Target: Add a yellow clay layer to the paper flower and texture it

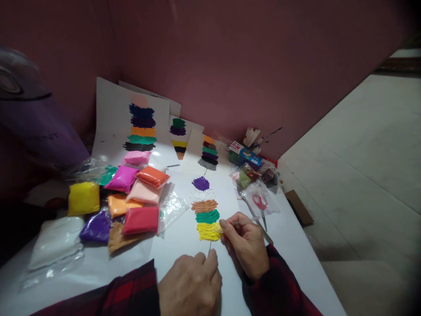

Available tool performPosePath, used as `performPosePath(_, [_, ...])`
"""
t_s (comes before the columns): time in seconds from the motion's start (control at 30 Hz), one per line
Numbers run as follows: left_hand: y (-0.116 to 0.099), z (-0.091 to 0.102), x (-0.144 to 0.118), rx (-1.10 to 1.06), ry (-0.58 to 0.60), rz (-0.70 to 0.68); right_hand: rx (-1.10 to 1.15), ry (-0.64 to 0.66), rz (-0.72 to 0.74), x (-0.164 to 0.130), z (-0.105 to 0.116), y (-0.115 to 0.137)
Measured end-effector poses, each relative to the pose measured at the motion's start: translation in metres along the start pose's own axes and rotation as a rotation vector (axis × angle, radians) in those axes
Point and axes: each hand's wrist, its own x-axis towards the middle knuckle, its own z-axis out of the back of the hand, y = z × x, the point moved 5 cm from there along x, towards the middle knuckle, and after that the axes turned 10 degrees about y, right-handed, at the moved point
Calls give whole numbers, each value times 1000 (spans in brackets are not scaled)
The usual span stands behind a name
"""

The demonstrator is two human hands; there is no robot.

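**Clay picture: five bands laid, yellow being worked**

The clay picture on white paper (184, 237) lies flat on the table just ahead of both hands. It shows five stacked textured bands: purple, white, brown, green, yellow (209, 231). The right hand (245, 245) pinches a thin stick tool (241, 222) at the yellow band's edge. The left hand (192, 283), loosely curled, presses on the sheet's near edge. Three finished-looking sheets (131, 118) lean behind; about a dozen bagged clay packs (141, 219) sit left.

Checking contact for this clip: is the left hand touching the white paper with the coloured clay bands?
Touching. The head view shows the left hand resting knuckles-up on the white paper, no gap visible beneath it.
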Motion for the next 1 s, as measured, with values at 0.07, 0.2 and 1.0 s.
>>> performPosePath(0.07, [0, 1, 0, 1, -8, -10, 3, -4, -2, 0, 0, 0])
performPosePath(0.2, [0, 1, 0, 10, 8, -27, -13, -13, 3, 1, 1, 0])
performPosePath(1.0, [0, 1, 0, 2, -64, -43, -26, -85, -10, 2, 5, -4])
